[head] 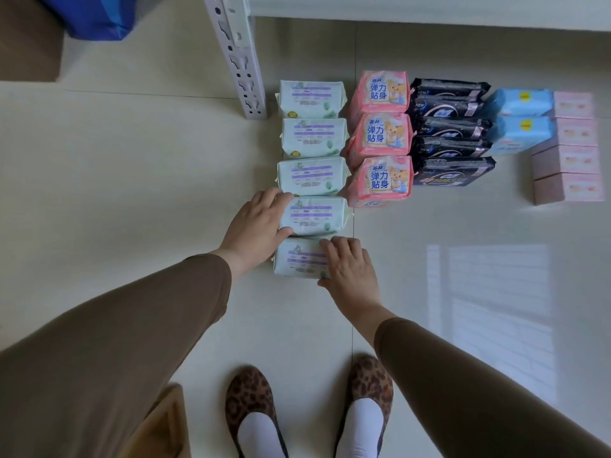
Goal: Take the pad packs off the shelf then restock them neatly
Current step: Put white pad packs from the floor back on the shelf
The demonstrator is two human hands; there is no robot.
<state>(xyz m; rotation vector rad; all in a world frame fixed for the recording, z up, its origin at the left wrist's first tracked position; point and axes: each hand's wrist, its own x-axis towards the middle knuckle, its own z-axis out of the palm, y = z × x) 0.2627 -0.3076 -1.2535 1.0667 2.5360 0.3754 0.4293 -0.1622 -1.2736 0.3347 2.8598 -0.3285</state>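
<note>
Left hand: the left hand grips the left end of the fourth pale green plastic pad pack, fingers over its top edge, thumb curled under its near edge
Right hand: the right hand lies on the right half of the nearest pale green pad pack, fingers bent over its top, thumb at its near edge
Green packs: five lie in one column on the cream tiled floor, running from the white metal shelf post toward the person
Pink packs: three pink bear-printed pad packs form the column just right of the green one
Black packs: glossy black pad packs overlap beside the pink
Blue packs: two light blue pad packs come next
Boxes: four pale pink cardboard boxes end the row at the right
Feet: leopard-print slippers stand near the bottom edge
</note>
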